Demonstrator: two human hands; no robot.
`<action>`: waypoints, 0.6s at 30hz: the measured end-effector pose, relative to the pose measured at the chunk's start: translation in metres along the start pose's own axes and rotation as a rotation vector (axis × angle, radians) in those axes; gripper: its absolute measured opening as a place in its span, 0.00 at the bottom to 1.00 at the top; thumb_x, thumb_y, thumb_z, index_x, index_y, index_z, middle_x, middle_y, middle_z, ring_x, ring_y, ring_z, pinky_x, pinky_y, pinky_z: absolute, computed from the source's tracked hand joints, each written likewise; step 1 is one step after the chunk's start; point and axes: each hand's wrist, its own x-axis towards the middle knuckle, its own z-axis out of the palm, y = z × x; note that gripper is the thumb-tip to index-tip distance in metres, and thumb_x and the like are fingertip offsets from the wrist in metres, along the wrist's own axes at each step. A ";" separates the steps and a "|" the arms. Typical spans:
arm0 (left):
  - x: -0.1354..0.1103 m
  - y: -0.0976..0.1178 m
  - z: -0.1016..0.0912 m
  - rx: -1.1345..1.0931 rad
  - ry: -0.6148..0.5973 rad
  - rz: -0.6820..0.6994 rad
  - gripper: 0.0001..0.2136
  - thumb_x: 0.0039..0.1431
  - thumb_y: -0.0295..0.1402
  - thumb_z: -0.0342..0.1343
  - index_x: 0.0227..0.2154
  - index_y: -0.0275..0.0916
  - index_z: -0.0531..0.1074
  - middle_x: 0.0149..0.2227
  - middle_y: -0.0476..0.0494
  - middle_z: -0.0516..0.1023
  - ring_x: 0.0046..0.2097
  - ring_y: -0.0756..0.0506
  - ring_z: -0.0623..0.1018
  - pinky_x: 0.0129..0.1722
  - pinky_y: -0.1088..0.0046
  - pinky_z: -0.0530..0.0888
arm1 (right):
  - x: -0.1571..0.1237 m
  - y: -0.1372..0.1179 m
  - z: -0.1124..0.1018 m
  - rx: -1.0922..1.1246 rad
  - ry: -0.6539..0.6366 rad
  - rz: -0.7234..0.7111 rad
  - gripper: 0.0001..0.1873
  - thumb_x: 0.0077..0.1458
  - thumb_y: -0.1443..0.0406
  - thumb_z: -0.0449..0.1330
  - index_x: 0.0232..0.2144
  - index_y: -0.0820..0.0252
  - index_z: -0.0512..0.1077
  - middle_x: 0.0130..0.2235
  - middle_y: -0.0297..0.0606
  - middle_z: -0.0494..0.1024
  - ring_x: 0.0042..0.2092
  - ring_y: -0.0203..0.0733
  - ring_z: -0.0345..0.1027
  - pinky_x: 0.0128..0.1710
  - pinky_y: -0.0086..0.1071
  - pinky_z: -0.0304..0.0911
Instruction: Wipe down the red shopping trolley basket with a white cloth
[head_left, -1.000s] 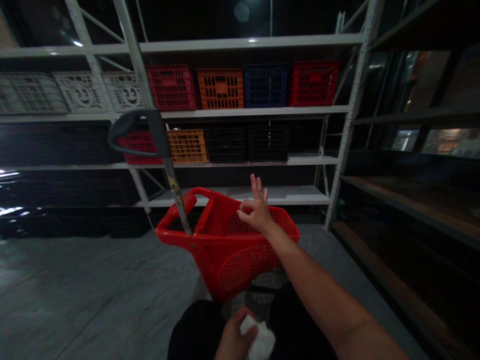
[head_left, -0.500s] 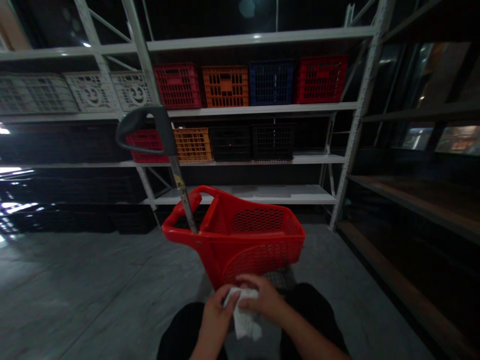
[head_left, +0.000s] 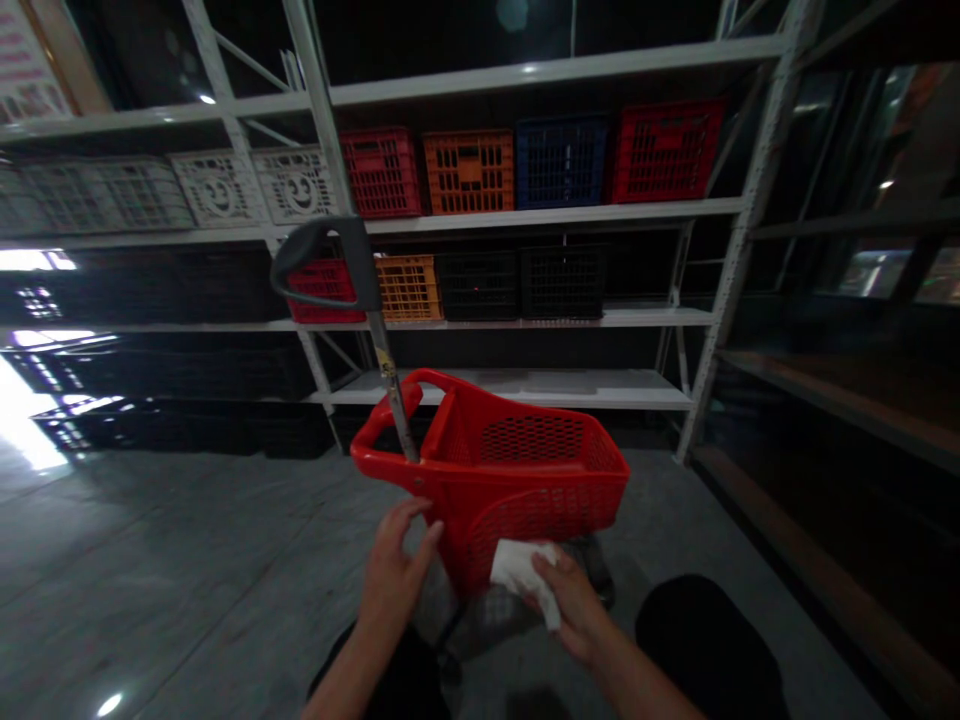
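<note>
A red plastic shopping basket on wheels stands on the floor right in front of me, its grey pull handle raised on a metal rod. My right hand is closed on a white cloth and presses it against the basket's near wall. My left hand is open, fingers stretched, resting at the basket's lower left corner. My dark-trousered knees show at the bottom edge.
White metal shelving spans the back, carrying red, orange, blue, black and white crates. Dark wooden shelves run along the right. Grey floor stretches to the left, with stacked black crates low on the left.
The cloth has passed from my left hand to my right hand. My right hand came down from the basket's rim; now it holds the cloth against the basket wall, and my left hand has opened beside it.
</note>
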 end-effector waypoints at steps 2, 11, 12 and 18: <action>0.037 -0.010 -0.019 0.182 0.165 0.121 0.17 0.51 0.44 0.52 0.42 0.41 0.67 0.46 0.41 0.70 0.49 0.42 0.69 0.48 0.62 0.66 | 0.021 -0.019 0.000 -0.151 0.015 -0.232 0.20 0.45 0.59 0.61 0.41 0.61 0.71 0.38 0.42 0.77 0.40 0.45 0.72 0.38 0.38 0.67; 0.118 -0.041 -0.011 0.923 0.054 0.205 0.24 0.58 0.44 0.37 0.24 0.36 0.75 0.27 0.39 0.76 0.38 0.39 0.71 0.47 0.57 0.59 | 0.108 -0.020 0.025 -1.404 0.061 -0.904 0.28 0.49 0.77 0.48 0.52 0.60 0.65 0.55 0.42 0.66 0.61 0.45 0.48 0.58 0.51 0.43; 0.117 -0.043 -0.008 0.943 0.059 0.217 0.25 0.59 0.44 0.37 0.23 0.36 0.75 0.27 0.40 0.76 0.38 0.39 0.71 0.47 0.58 0.58 | 0.111 -0.009 0.033 -1.430 0.063 -0.907 0.29 0.48 0.78 0.48 0.53 0.60 0.64 0.55 0.41 0.66 0.61 0.46 0.47 0.58 0.50 0.44; 0.117 -0.044 -0.004 0.989 0.100 0.239 0.25 0.59 0.44 0.37 0.23 0.36 0.75 0.26 0.41 0.76 0.37 0.40 0.71 0.46 0.60 0.57 | 0.120 0.018 0.123 -1.324 -0.081 -1.036 0.27 0.52 0.75 0.48 0.55 0.60 0.61 0.55 0.37 0.66 0.58 0.44 0.53 0.58 0.42 0.48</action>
